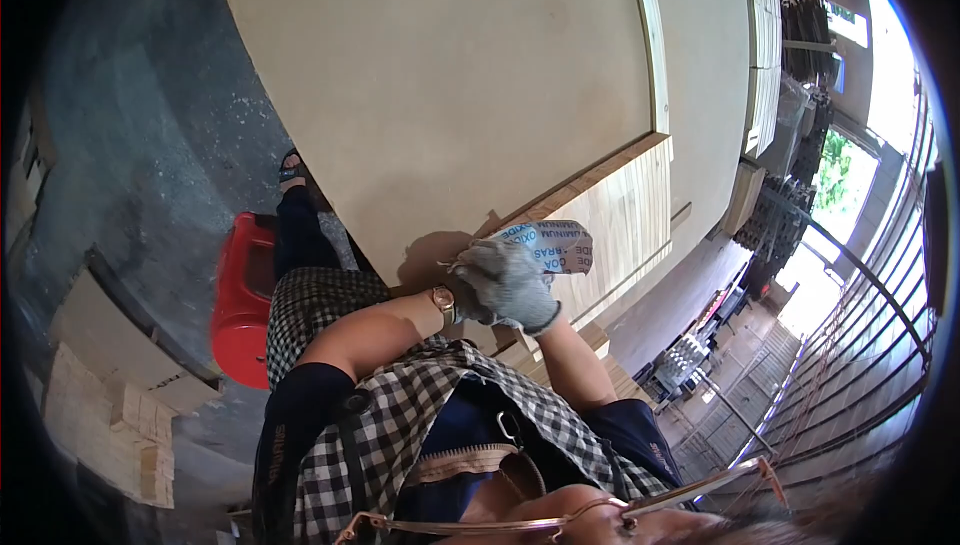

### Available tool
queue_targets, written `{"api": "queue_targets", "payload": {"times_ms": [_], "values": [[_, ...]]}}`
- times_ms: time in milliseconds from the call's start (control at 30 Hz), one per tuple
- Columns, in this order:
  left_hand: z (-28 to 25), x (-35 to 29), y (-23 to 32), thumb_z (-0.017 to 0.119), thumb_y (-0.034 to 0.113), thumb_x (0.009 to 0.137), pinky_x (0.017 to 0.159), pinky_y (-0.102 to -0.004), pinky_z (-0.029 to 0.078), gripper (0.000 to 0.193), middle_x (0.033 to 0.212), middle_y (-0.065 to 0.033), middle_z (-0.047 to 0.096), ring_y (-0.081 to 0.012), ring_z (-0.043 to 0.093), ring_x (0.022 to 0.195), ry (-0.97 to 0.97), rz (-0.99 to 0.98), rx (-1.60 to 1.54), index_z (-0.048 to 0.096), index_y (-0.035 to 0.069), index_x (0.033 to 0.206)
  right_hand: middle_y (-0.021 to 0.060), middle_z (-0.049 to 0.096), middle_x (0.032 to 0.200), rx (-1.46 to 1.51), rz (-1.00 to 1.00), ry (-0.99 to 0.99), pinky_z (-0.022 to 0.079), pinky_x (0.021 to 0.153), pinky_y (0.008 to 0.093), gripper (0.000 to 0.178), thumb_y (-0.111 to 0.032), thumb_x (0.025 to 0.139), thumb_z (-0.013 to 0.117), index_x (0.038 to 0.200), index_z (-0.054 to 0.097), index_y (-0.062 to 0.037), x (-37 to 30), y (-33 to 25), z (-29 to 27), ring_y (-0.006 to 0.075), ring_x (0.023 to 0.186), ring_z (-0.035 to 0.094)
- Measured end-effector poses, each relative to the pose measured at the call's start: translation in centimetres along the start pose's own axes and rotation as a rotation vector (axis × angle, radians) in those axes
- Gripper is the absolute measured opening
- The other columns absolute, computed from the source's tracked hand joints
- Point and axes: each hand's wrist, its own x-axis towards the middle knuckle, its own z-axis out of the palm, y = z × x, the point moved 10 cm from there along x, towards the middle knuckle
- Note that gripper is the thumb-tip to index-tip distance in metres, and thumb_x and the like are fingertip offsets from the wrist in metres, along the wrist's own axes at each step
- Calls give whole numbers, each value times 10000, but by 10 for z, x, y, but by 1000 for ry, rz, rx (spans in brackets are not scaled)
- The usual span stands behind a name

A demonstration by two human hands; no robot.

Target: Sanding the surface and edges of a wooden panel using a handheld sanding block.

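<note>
Both my hands wear grey knit gloves and are close together over the near edge of a pale tabletop (440,75). A piece of sandpaper (560,243), brown-grey with blue print on its back, sticks out beyond my right hand (515,283), which is closed on it. My left hand (468,303), with a watch (443,299) on the wrist, presses against the right one; its fingers are mostly hidden behind the other glove. Beneath and beyond the sandpaper lies a smooth striped wooden panel (625,207).
A long wooden strip (648,40) runs away from the panel. Stacked boards (763,55) line the table's far right. On the floor at left are a red plastic stool (240,305) and wood pieces (95,410). Metal bars (860,355) stand at right.
</note>
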Motion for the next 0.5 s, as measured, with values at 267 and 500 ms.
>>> {"api": "queue_targets", "payload": {"times_ms": [267,500], "values": [[-23,36,15,516,532,734,1046,-447,216,774,1269,-237,399,-367,354,1203,-42,68,158,404,-65,1214,-10,568,649,838,847,633,407,547,240,224,-229,855,550,835,619,-16,-66,140,-48,74,601,503],[-39,27,16,512,533,737,1044,-447,219,769,1266,-237,403,-369,356,1201,-49,43,297,409,-64,1210,50,602,897,844,758,608,445,712,261,225,-181,846,550,985,609,-14,-57,134,-33,120,782,553]]}}
